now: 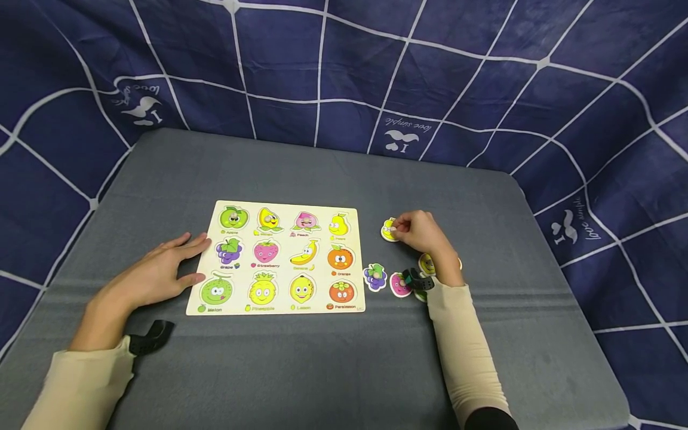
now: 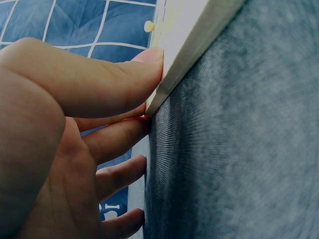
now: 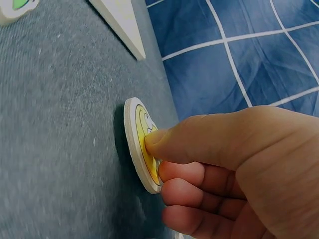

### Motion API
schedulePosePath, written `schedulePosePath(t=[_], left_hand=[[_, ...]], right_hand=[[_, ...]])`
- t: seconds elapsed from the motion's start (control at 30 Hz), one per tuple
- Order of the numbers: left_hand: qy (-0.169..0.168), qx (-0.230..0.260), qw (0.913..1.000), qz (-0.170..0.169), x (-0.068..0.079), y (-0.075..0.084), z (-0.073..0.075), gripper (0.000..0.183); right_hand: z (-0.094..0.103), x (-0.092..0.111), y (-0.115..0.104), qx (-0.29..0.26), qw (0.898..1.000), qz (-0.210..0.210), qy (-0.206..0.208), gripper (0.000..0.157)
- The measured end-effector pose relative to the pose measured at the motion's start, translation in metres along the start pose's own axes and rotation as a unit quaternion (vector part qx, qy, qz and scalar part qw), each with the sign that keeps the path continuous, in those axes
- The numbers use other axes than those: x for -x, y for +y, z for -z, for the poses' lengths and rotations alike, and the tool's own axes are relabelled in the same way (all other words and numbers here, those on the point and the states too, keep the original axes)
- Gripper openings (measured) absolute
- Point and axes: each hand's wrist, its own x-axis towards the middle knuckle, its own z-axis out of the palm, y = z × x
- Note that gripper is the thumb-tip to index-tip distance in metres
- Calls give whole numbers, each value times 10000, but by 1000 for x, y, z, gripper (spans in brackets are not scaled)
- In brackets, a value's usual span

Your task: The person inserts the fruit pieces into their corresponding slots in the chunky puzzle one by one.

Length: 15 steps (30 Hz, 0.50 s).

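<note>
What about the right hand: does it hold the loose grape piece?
No, the right hand pinches a yellow piece, while the grape piece lies beside the board.

Grey table [image 1: 301, 370] fills the middle down to six o'clock; navy cloth [image 1: 365, 65] with white gridlines hangs from nine past twelve to three, a moustache print [image 1: 402, 136] at one.
</note>
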Motion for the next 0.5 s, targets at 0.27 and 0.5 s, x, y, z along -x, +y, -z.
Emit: schedulePosePath(t=[0.27,0.5], left_hand=[[26,-7,10000,-18,0,0,0,75],[11,10,10000,12,0,1,0,75]], right_hand=[[-3,-7,-9,-122,9999,48,-36,6],[-6,-10,-15,-195,9998,14,-28,7]])
